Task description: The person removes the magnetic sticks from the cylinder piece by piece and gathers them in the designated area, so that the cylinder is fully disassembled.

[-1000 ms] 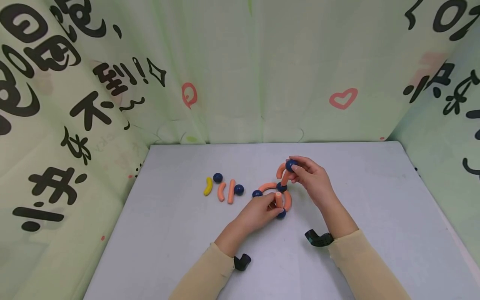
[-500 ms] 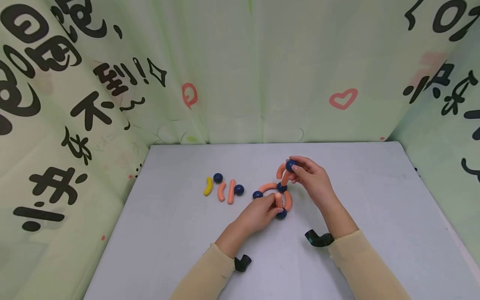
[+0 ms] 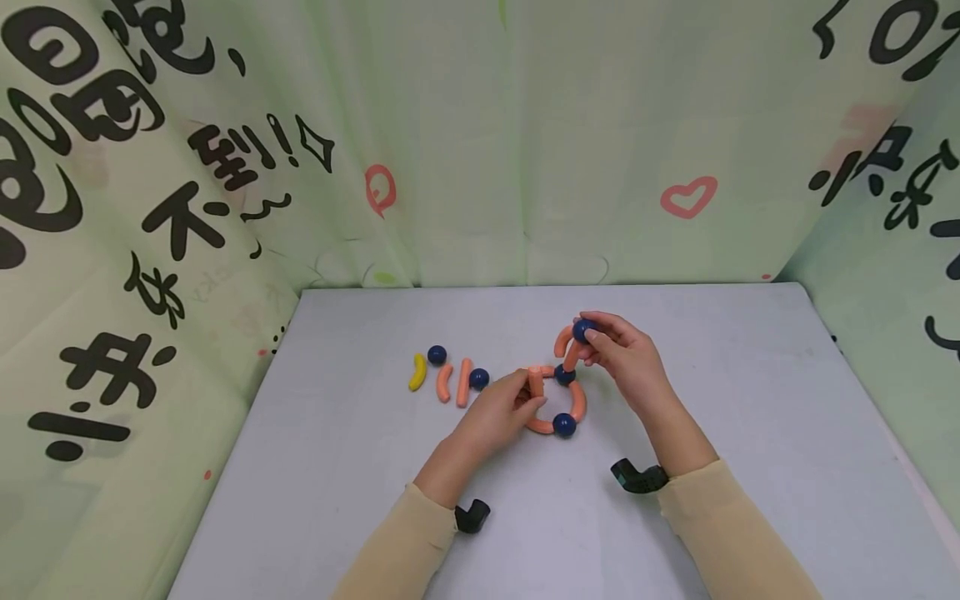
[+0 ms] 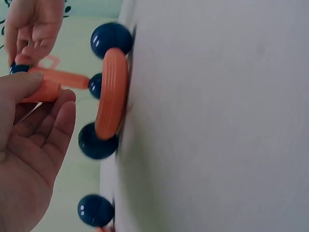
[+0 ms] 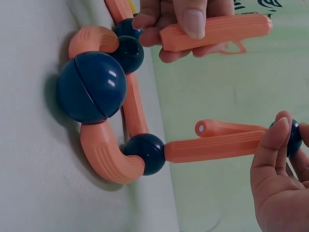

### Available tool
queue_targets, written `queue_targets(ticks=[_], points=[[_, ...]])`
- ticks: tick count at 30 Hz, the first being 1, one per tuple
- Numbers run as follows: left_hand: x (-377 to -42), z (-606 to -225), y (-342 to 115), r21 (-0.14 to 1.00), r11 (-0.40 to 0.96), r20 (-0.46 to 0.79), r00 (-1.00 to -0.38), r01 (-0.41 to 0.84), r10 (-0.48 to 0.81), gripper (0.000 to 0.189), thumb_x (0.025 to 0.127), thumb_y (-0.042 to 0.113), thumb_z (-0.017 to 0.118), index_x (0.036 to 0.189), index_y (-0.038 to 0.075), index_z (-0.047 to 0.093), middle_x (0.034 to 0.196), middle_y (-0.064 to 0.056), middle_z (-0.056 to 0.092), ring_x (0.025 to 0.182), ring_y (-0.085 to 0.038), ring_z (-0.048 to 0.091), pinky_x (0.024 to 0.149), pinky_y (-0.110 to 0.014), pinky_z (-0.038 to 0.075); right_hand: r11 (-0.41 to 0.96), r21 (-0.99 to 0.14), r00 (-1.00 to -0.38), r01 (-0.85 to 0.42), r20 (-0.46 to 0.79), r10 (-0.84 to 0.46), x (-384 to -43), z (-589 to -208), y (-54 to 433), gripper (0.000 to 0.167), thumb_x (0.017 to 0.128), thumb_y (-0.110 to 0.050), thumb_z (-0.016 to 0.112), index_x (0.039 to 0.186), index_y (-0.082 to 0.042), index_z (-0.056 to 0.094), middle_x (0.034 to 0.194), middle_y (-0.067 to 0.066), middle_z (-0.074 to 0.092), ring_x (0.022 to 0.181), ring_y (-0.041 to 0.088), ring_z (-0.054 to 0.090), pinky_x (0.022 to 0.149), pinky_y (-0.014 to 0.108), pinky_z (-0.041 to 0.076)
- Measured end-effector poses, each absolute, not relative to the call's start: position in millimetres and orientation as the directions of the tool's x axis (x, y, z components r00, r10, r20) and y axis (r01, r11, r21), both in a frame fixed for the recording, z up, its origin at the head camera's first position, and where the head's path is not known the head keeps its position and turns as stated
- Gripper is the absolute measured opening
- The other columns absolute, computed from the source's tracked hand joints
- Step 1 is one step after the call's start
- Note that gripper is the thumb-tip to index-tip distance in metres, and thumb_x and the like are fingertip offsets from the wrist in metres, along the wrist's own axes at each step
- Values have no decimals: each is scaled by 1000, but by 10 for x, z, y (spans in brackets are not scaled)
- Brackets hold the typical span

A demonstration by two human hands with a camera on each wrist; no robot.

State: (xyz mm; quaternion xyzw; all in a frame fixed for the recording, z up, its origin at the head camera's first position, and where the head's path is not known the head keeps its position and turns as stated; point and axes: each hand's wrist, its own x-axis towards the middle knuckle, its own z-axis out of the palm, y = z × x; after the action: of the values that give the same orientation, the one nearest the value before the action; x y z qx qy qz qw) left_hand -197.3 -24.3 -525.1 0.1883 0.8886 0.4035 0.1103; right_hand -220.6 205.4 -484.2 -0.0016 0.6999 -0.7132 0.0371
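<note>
My left hand (image 3: pixel 493 417) pinches a straight orange magnetic rod (image 5: pixel 217 33) between thumb and fingers, held above the left side of a ring lying on the table. The ring is made of curved orange rods (image 4: pixel 113 94) joined by dark blue balls (image 3: pixel 564 425); the left hand hides part of it in the head view. From the ring's far ball (image 5: pixel 146 153) an orange rod (image 5: pixel 212 146) rises to a raised blue ball (image 3: pixel 584 331). My right hand (image 3: pixel 624 354) pinches that raised ball. A curved orange rod (image 3: pixel 562 342) hangs from it, its other end free.
Left of the hands lie a yellow curved rod (image 3: pixel 417 372), a blue ball (image 3: pixel 437 355), a curved orange rod (image 3: pixel 444 383), a straight orange rod (image 3: pixel 464 383) and another blue ball (image 3: pixel 479 379). The white table (image 3: pixel 360 500) ends at a printed curtain (image 3: pixel 465 208).
My left hand has moved left with its orange rod, from above the near ball to the ring's left side, uncovering the near ball. The right hand stays in place.
</note>
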Motion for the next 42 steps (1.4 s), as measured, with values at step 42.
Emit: queue_targets(ticks=[42], points=[[-2064,-5401,-1441,604,781,-148,-985,-158,-84,24,91,26,68,104,5,65,87,-6,66,74,-19,57,65,-29,48,-12,-994,-993,110,-109,-40,-2232,-4818,2059,49,98,-32,62,141,-9,53,100,1,65,82,11,63,78,21,55]])
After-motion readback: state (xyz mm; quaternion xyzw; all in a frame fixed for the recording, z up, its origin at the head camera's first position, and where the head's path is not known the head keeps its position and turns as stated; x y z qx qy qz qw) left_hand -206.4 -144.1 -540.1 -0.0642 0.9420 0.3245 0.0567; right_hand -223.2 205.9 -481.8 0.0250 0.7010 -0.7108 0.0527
